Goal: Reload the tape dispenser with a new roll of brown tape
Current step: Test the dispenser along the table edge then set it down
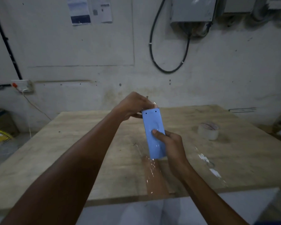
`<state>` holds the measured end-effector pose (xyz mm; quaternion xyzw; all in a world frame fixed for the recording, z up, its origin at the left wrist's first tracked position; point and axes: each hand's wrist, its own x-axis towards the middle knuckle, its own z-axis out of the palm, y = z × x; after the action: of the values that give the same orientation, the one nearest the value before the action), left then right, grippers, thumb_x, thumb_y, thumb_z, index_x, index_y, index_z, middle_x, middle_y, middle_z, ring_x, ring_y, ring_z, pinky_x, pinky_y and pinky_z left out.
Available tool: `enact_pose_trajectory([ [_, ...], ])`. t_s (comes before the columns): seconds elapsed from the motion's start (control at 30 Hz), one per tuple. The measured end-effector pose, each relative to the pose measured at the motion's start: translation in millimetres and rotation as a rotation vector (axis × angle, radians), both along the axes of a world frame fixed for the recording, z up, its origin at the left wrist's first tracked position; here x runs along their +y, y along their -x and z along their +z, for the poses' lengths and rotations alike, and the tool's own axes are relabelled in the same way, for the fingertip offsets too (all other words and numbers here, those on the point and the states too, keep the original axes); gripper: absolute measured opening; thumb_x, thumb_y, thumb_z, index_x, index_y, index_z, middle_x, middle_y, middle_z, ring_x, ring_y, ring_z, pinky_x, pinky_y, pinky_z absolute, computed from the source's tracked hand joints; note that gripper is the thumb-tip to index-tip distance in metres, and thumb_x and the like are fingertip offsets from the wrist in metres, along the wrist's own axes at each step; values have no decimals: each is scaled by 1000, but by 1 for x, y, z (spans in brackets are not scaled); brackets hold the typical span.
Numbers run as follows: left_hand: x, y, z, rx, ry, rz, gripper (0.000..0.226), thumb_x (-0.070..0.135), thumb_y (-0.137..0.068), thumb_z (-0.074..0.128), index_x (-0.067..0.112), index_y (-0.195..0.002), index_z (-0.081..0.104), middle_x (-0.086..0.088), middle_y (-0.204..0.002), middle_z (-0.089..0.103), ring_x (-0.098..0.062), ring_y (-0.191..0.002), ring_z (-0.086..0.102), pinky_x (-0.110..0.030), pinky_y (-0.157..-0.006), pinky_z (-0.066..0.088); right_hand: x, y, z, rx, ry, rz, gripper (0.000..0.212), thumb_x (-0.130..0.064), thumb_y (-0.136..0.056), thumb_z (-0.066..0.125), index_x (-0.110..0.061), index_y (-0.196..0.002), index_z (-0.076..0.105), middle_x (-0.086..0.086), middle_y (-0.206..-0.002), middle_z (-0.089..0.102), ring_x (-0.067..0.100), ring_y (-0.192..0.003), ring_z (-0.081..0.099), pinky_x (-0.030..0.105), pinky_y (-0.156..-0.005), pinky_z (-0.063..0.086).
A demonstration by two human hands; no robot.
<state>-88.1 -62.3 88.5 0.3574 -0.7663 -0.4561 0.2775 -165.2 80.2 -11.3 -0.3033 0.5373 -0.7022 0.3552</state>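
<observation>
The counter (88, 143), a worn wooden slab, fills the lower half of the room view, with a glossy strip of brown tape (154, 174) stuck flat at its 6 o'clock edge. The blue tape dispenser (153, 135) is held above the counter's centre, serrated blade at 12 o'clock. The right hand (170, 143) is clamped round its lower body, thumb pressed on the blue face. The left hand (133, 106) is closed at the blade end, fingertips pinched on something there; what they pinch cannot be made out. A pale tape roll (208, 130) lies at 3 o'clock, well apart from both hands; its colour reads whitish in this dim light. Risk, as judged: fingers sit against the teeth, so a slip could cut them, and a loose tape end could fold and stick to itself.
</observation>
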Motion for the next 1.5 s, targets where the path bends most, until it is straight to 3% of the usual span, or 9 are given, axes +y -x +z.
enact_pose_trajectory([
  [0.2, 16, 1, -3, 5, -8, 10, 19, 6, -82, 73, -7, -96, 75, -9, -82, 68, -11, -57, 58, -20, -55, 54, 22, 0, 10, 37, -85, -9, 31, -29, -79, 80, 0, -90, 77, 15, -84, 79, 27, -69, 74, 37, -63, 60],
  [0.33, 26, 0, -26, -137, 0, -21, 22, -4, -71, 60, -7, -84, 77, -19, -77, 63, -24, -70, 54, -37, -69, 46, 46, -3, 9, -28, -165, 22, 31, -30, -84, 76, 0, -93, 74, 11, -78, 79, 21, -62, 74, 28, -55, 57],
  [0.53, 39, -9, -85, -363, -51, -50, 31, 10, -56, 70, -1, -83, 80, -24, -79, 72, -22, -65, 63, -37, -68, 56, 77, -7, -11, -122, -365, 148, 37, -31, -86, 74, 0, -105, 74, 18, -96, 78, 32, -85, 75, 39, -76, 59],
  [0.73, 42, -7, -114, -409, -11, 33, 22, 16, -76, 76, 0, -90, 72, -17, -96, 76, -24, -84, 73, -43, -82, 63, 84, -17, -9, -194, -456, 200, 31, -28, -91, 69, -2, -107, 70, 16, -84, 78, 24, -61, 73, 30, -53, 59],
  [0.9, 45, -10, -119, -458, 104, 27, 24, 20, -80, 72, -4, -83, 72, -20, -88, 73, -27, -74, 67, -24, -53, 44, 77, -22, -3, -226, -534, 192, 29, -26, -92, 68, -5, -110, 69, 10, -81, 77, 21, -58, 70, 29, -52, 58],
  [1.03, 41, -11, -129, -494, 192, 42, 26, 20, -81, 70, -5, -84, 71, -21, -96, 73, -29, -81, 64, -29, -53, 39, 71, -22, 4, -229, -585, 205, 28, -26, -95, 64, -2, -108, 67, 13, -70, 76, 23, -49, 70, 28, -44, 57],
  [1.27, 31, -15, -132, -539, 149, 42, 26, 17, -73, 78, -5, -86, 76, -13, -78, 69, -22, -67, 58, -29, -58, 45, 70, -23, 8, -189, -662, 239, 31, -27, -92, 67, -3, -111, 66, 11, -68, 75, 21, -48, 70, 28, -46, 57],
  [1.37, 31, -13, -133, -547, 173, 17, 23, 18, -76, 74, -3, -86, 76, -14, -81, 73, -22, -69, 60, -29, -59, 46, 70, -26, 9, -139, -675, 245, 29, -33, -92, 65, -9, -109, 66, 10, -83, 74, 20, -63, 68, 30, -57, 56],
  [1.5, 31, -7, -136, -538, 248, 49, 23, 20, -79, 68, 8, -60, 63, -8, -68, 64, -16, -58, 52, -26, -48, 38, 67, -27, 8, -89, -650, 219, 36, -36, -95, 60, -10, -119, 66, 14, -111, 74, 25, -81, 68, 36, -69, 56],
])
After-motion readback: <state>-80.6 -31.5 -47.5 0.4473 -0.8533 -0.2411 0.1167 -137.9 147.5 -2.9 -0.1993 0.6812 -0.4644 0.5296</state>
